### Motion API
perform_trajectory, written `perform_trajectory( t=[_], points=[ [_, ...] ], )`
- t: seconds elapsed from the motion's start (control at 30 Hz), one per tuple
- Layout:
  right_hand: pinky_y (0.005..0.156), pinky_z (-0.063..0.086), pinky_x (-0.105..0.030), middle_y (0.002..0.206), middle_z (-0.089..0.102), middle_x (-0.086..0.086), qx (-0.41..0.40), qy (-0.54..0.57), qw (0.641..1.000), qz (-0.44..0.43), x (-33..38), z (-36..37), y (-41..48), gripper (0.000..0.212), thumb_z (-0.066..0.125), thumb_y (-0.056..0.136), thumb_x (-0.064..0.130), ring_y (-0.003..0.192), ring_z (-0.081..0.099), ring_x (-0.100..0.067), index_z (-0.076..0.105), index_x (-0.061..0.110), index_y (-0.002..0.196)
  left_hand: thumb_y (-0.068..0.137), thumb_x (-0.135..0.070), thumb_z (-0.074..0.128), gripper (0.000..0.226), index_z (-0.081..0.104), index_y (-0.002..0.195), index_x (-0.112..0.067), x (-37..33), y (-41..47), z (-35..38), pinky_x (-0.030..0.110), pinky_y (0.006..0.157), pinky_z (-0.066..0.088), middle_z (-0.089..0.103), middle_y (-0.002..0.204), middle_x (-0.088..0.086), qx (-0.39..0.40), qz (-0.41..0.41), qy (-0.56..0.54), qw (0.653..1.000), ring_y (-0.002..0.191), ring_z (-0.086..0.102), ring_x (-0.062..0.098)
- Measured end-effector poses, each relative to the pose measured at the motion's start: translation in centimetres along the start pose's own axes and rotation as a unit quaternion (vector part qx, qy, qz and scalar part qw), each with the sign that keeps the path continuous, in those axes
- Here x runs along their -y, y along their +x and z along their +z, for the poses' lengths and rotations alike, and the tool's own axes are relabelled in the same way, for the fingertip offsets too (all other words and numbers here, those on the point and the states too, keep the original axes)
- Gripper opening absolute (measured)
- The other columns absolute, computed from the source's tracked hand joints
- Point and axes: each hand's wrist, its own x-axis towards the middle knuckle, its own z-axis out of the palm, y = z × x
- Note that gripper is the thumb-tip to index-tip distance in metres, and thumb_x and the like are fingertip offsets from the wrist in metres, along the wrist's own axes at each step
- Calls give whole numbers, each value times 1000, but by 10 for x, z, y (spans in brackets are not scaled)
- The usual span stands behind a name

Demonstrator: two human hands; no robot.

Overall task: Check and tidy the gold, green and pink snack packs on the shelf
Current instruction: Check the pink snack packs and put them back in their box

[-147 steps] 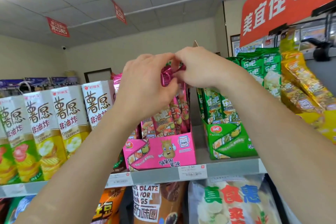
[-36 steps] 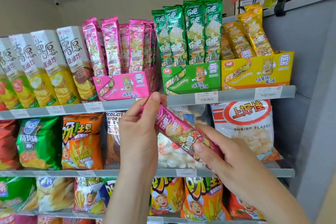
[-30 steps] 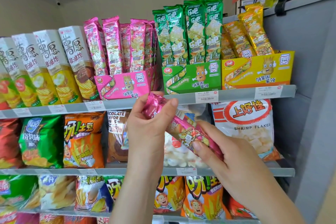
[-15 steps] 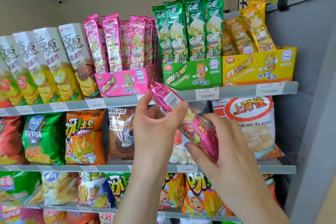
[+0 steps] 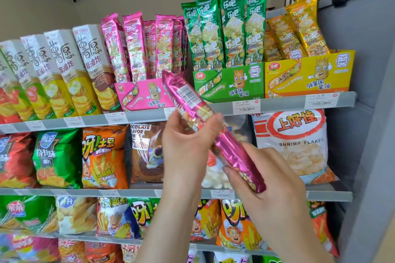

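Note:
I hold one long pink snack pack (image 5: 188,98) slanted in front of the shelf, its barcode side facing me. My left hand (image 5: 188,143) grips its middle, thumb over the front. My right hand (image 5: 267,179) holds its lower end from below. On the top shelf, several pink packs (image 5: 136,47) stand in a pink display box (image 5: 143,96). Green packs (image 5: 224,28) stand upright in a green box (image 5: 230,83). Gold packs (image 5: 299,28) lean left in a yellow box (image 5: 310,74).
Tall white and yellow crisp boxes (image 5: 64,70) fill the top shelf's left part. Bags of crisps and a shrimp flakes bag (image 5: 295,141) sit on the lower shelves. A grey side panel (image 5: 367,113) closes the shelf on the right. Price tags line the shelf rail (image 5: 277,104).
Since 4.9 s ago the pink pack came down out of its box. In the last second I turned it over so its barcode side shows, and raised it slightly.

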Motion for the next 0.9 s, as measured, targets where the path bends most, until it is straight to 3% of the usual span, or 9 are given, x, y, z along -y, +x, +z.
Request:
perform_trajectory(
  t=[0.1,0.23,0.33,0.43,0.57,0.67,0.77,0.83,0.9],
  points=[
    [61,37,-10,83,49,14,-23,23,999,2,1,5,2,47,68,82,37,69,46,0,64,17,123,78,-9,79,20,63,90,-5,8,-14,9,24,58,53,67,70,1,32,-36,6,999,62,63,13],
    [63,36,-3,82,48,26,-34,72,997,17,-1,8,2,46,69,82,39,70,51,8,65,21,123,78,-9,79,23,63,93,-4,9,-20,10,25,63,57,70,74,5,52,-64,7,997,66,67,16],
    [65,52,-14,89,69,19,-8,197,978,62,2,5,3,37,69,79,49,79,68,-2,61,47,116,81,-20,78,28,62,99,-7,8,-21,7,24,64,55,70,79,4,65,-55,13,996,72,69,16],
    [63,57,-22,89,75,13,33,311,941,132,2,1,7,36,73,76,49,77,72,-8,62,43,110,84,-38,72,35,63,107,-14,9,-23,3,24,75,56,70,94,9,92,-42,22,995,86,68,14],
    [60,58,-25,93,76,7,78,377,911,146,3,-5,10,31,68,80,44,79,73,-14,60,44,110,87,-33,63,35,63,117,-15,8,-21,-2,25,82,55,73,108,6,131,-44,-22,990,102,68,16],
    [61,61,-34,92,77,1,89,410,895,153,5,-9,11,26,63,86,42,76,74,-23,63,46,113,88,-31,67,35,66,117,-11,7,-18,-9,22,71,53,72,109,5,167,-42,-66,983,91,68,15],
    [56,59,-30,85,76,-6,101,445,870,184,5,-12,14,21,61,91,47,69,74,-24,69,38,108,86,-29,70,35,67,116,-12,7,-18,-15,22,66,52,72,97,3,206,-35,-103,973,78,64,14],
    [56,57,-29,80,75,-12,120,473,848,208,5,-13,14,30,59,90,54,65,71,-25,72,30,103,85,-30,70,38,64,117,-10,9,-21,-16,25,55,50,69,86,4,239,-36,-147,959,63,58,16],
    [59,59,-31,83,75,-12,137,477,839,224,5,-11,13,37,55,89,59,69,71,-26,74,29,101,83,-32,73,42,65,118,-10,10,-23,-15,26,53,50,68,83,6,221,-49,-162,960,59,56,16]
  ],
)
